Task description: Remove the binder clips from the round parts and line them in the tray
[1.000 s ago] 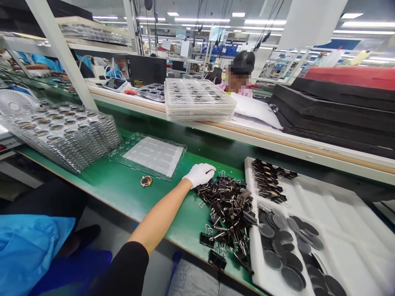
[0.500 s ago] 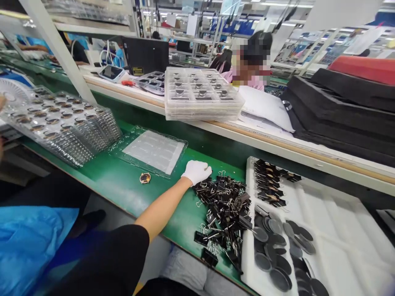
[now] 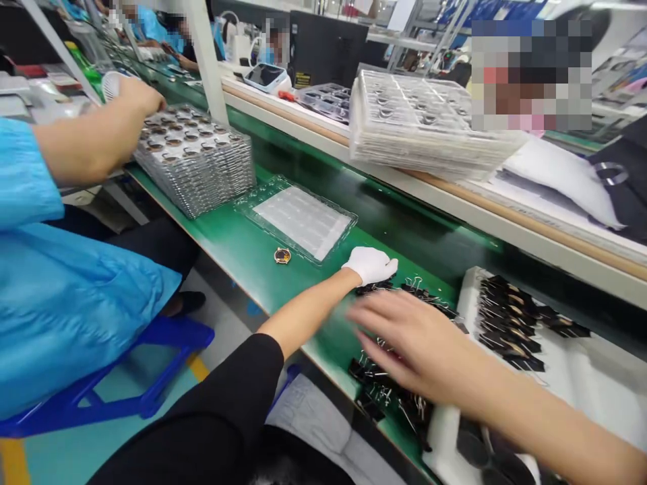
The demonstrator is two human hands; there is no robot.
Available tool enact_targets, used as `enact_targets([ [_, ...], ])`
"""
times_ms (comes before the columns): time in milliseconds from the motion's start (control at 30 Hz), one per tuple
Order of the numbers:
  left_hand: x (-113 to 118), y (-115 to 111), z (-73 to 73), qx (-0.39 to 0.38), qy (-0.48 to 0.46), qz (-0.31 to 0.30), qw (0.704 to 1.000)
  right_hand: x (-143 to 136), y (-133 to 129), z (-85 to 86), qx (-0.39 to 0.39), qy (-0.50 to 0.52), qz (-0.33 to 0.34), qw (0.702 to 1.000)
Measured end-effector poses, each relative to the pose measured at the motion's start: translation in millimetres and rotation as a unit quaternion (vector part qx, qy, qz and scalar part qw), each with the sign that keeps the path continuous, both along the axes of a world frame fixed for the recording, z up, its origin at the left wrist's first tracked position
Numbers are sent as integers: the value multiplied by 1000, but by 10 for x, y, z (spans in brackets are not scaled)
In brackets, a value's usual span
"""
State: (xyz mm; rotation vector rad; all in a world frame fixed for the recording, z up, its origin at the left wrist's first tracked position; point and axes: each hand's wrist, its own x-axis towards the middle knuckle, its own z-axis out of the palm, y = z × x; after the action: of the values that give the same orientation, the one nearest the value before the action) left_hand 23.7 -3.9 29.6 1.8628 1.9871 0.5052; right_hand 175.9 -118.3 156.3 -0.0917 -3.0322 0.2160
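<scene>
My left hand [image 3: 371, 265], in a white glove, rests at the far edge of a heap of black binder clips [image 3: 367, 406]. Its fingers are curled closed, and whatever they may hold is hidden. Over the middle of the heap is my bare right hand [image 3: 404, 330], blurred by motion, with fingers stretched out and apart and nothing visible in them. It covers much of the heap. A round gold-rimmed watch piece [image 3: 282, 255] lies by itself on the green bench, left of my gloved hand. Behind it is a clear plastic tray [image 3: 303, 219] with a whitish sheet.
A stack of clear trays [image 3: 202, 168] with round parts stands at left, near a co-worker's arm [image 3: 96, 135] in blue. Another tray stack [image 3: 404, 128] sits on the raised shelf. At right, a white foam tray [image 3: 468, 296] holds clipped pieces and dark discs.
My right hand has come in from the right over the clips. The gloved hand stays by the heap. The view has shifted left, and the co-worker's arm now reaches across the tray stack.
</scene>
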Motion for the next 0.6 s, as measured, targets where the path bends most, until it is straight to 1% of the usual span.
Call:
enact_targets([
  [33,13,-26,17,1,4,17,1000,-395,96,-81,10,-25,23,999],
  [67,20,-53,33,2,9,33,999,-786,178,-178,26,-32,30,999],
  [133,15,-102,61,5,20,44,999,-1458,288,-412,61,-13,25,998],
  [167,3,-124,72,7,26,40,999,-1706,318,-540,79,1,28,996],
  [200,-14,-141,82,10,33,35,999,-1886,334,-665,95,-1,37,995],
  [233,-33,-154,90,15,39,30,999,-2002,340,-782,108,-13,49,993],
  [300,-69,-160,105,26,53,20,998,-2081,328,-966,132,-33,71,988],
  [367,-91,-133,115,31,63,8,998,-2050,300,-1056,142,-28,77,986],
  [467,-95,-40,106,14,68,1,998,-2001,276,-1047,139,-30,71,987],
  [600,-103,64,54,13,68,41,997,-2043,303,-1001,150,-64,71,984],
])
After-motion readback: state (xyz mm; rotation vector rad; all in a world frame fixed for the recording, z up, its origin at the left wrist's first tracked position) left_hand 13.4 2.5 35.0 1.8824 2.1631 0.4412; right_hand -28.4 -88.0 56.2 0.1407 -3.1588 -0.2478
